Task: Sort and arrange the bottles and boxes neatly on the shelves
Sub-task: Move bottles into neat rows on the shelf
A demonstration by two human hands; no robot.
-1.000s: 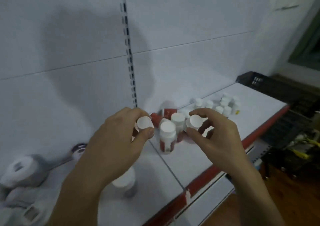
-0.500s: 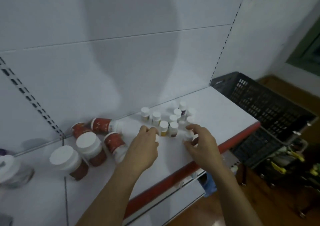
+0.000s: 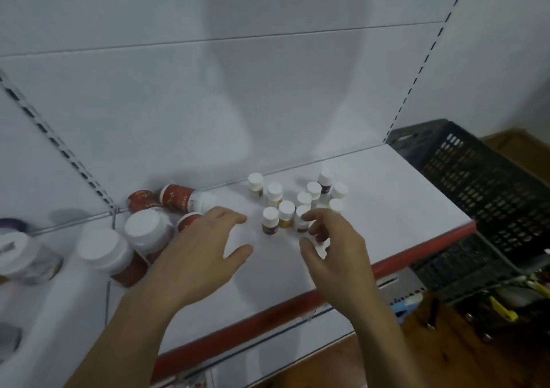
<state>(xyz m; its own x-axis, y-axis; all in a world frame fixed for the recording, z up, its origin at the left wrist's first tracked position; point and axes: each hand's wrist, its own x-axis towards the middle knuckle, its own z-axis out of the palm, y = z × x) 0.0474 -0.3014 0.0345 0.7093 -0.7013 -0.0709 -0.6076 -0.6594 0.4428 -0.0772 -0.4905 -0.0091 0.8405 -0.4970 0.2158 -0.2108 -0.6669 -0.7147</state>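
Since half a second ago we have drawn both hands back off the small bottles (image 3: 286, 210), toward the shelf's red edge (image 3: 416, 253). Our left hand (image 3: 202, 256) hovers flat, fingers spread wide, holding nothing. Our right hand (image 3: 333, 253), at its three o'clock, has loosely curled fingers and the thumb apart, with nothing in its grasp.

At twelve o'clock from the hands the small bottles, about ten, stand upright in a loose cluster on the white shelf (image 3: 387, 209). They have white caps and dark red, yellow or purple labels.

From nine to eleven o'clock of the left hand are the big jars (image 3: 147, 230). Two stand upright with broad white lids, and red-labelled ones lie on their sides near the back panel (image 3: 178, 104).

At two o'clock, past the shelf end, sits a black crate (image 3: 482, 185).
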